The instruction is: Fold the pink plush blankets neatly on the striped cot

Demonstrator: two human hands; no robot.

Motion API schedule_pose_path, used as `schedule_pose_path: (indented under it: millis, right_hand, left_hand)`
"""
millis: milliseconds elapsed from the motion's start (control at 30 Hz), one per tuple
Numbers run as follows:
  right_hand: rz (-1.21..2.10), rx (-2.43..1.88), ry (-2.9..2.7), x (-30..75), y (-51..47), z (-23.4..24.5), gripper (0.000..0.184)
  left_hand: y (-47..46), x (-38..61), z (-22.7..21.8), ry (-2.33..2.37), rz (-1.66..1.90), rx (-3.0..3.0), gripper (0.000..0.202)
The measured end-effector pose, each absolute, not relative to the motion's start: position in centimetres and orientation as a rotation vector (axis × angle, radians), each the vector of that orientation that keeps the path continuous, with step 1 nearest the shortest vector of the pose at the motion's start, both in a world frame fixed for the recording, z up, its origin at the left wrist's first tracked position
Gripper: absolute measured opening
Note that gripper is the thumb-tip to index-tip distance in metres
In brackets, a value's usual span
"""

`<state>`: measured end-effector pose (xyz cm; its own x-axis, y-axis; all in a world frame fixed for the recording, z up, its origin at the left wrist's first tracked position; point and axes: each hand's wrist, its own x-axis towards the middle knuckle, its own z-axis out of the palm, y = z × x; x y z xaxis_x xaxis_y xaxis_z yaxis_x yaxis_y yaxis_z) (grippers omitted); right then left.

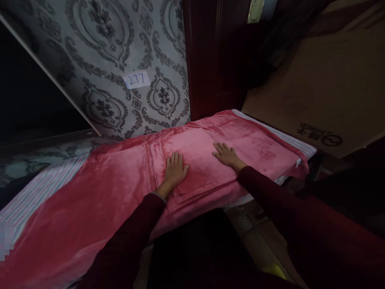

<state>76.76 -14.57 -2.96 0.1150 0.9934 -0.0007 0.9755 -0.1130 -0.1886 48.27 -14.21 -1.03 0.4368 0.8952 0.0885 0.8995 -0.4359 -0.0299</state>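
A folded pink plush cloth (197,160) lies on a larger pink plush blanket (90,208) spread across a bed. My left hand (175,169) rests flat on the folded cloth's left part, fingers together and stretched out. My right hand (226,154) lies flat on its upper right part, fingers spread. Both hands hold nothing. Dark red sleeves cover both my arms.
A striped sheet (39,188) shows under the blanket at left and at the far right edge. Patterned wallpaper with a paper label reading 277 (136,79) is behind the bed. A dark wooden door frame (210,60) and a cardboard sheet (325,88) stand at right.
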Motion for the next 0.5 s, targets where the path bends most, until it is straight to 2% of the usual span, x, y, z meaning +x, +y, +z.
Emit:
schedule_pose_path:
  millis: [233, 367, 500]
  right_hand:
    - [0.339, -2.331, -1.853, 79.1, -17.8, -1.9, 0.068]
    - [0.163, -2.178, -1.939, 76.2, -19.3, -0.2, 0.067]
    - [0.072, -1.926, -2.21, 69.6, -20.6, 0.7, 0.06]
  left_hand:
    - [-13.5, 48.2, -0.3, -1.669, -0.067, -2.708, 0.075]
    - [-14.0, 48.4, 2.0, -1.732, 0.093, -2.792, 0.076]
    - [-18.2, 49.2, 2.6, -1.603, 0.015, -2.821, 0.073]
